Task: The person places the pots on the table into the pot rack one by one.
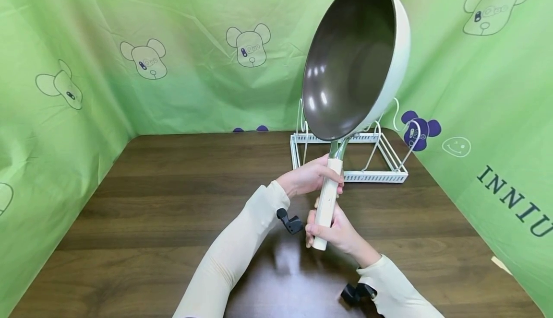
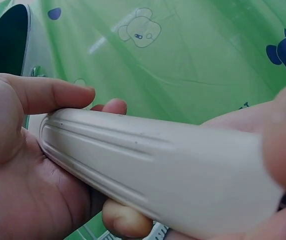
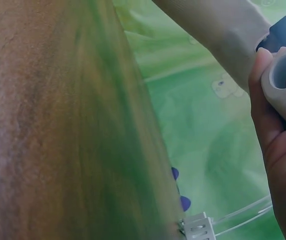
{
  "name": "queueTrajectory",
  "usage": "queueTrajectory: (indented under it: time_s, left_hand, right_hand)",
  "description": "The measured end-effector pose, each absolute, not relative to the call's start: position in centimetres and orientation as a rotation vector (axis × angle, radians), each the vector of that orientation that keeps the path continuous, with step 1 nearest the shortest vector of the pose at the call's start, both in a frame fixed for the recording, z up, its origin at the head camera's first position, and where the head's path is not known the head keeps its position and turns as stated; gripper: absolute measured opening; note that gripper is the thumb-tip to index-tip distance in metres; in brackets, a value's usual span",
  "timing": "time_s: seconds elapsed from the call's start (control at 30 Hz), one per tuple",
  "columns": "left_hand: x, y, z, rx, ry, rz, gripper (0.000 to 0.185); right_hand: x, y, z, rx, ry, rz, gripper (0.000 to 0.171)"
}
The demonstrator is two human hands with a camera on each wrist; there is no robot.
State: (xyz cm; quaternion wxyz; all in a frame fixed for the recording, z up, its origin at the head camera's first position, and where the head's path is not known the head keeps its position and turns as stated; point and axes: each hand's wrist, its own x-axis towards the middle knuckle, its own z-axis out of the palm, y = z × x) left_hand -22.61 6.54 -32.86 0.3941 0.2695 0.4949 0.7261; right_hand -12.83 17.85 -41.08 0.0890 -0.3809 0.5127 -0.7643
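A cream wok (image 1: 354, 59) with a dark inside is held upright in the air, its bowl facing left, above the wire rack (image 1: 350, 164). My left hand (image 1: 308, 176) grips the upper part of the cream handle (image 1: 327, 203). My right hand (image 1: 334, 231) grips the handle's lower end. In the left wrist view my left hand (image 2: 27, 165) curls its fingers round the ribbed handle (image 2: 148, 165), and the wok's dark bowl (image 2: 2, 45) shows at the top left. In the right wrist view my right hand (image 3: 278, 145) holds the handle's hollow end (image 3: 285, 80).
The white wire rack stands on the dark wooden table (image 1: 164, 203) at the back right, directly under the wok. Green cloth walls (image 1: 173, 44) with bear prints close in the table at the left, back and right.
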Motion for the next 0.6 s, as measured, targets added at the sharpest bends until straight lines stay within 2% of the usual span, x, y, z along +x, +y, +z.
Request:
queueTrajectory:
  time_s: [0.4, 0.6]
  left_hand:
    - [-22.9, 6.1, -33.6, 0.745, 1.189, 1.850, 0.021]
    - [-23.1, 5.8, -34.2, 0.786, 1.138, 1.856, 0.021]
  right_hand:
    - [-13.0, 17.7, -41.7, -1.165, 1.583, -2.257, 0.040]
    - [-12.7, 17.5, -41.4, -1.072, 1.592, -2.285, 0.043]
